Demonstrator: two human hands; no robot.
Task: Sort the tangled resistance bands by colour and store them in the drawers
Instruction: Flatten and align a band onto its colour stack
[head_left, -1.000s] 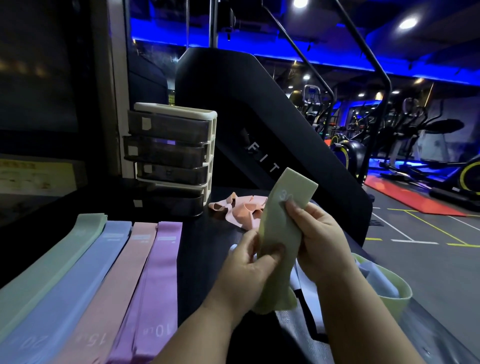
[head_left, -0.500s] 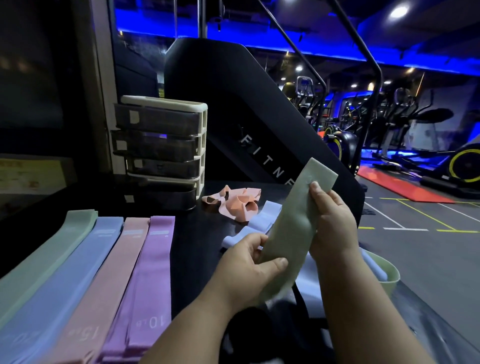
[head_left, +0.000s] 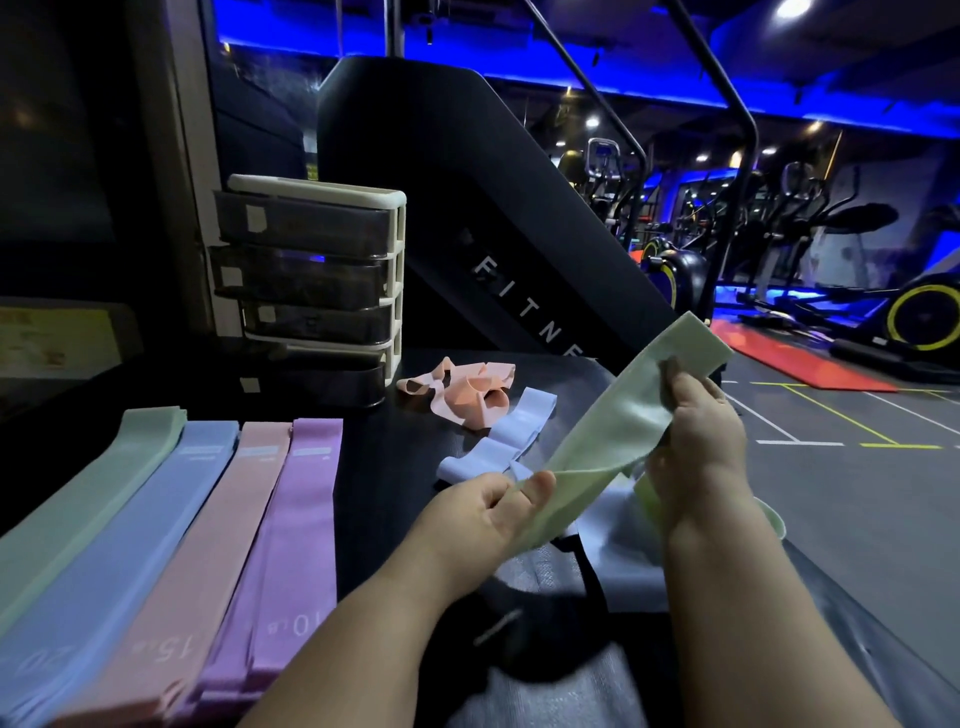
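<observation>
Here, a thin, matte pale-green band (head_left: 602, 447) slants up to the right above the black table (head_left: 384, 457), its lower end pinched in the left hand (head_left: 483, 514), its upper end in the right hand's (head_left: 696, 431) curled fingers. Four flat fabric strips (head_left: 208, 545) at left read 20, 15 and 10; smoky drawers (head_left: 306, 228) stand behind.

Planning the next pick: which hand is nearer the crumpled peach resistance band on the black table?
Left. The left hand, pinching the pale green band, is just on the camera side of the crumpled peach resistance band; the right hand, gripping the green one higher, is farther right.
</observation>
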